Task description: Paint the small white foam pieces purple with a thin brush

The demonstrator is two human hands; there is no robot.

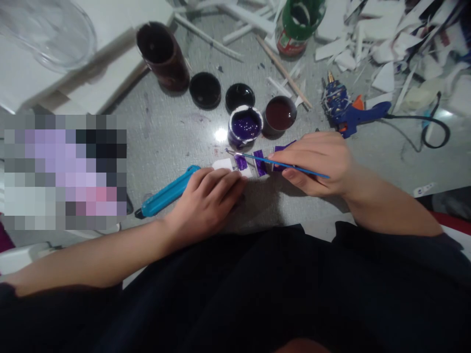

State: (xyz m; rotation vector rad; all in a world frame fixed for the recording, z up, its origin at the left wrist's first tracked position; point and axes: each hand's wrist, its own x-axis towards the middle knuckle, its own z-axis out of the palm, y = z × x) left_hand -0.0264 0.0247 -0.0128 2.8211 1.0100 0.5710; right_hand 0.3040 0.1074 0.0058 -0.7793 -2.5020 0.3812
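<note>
A partly purple strip [241, 162] lies before the open paint jar [236, 139], I note remotely; left hand [213, 196] over its edge, grip unclear; right hand [319, 159] pinching a brush [278, 163]. One forward knock could spill paint.

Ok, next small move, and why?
Probably bring the slim blue paintbrush in the right hand to the flat white piece: bare white shows beside a dark purple patch, the left hand seems to steady it, and the brush tip is close.
</note>
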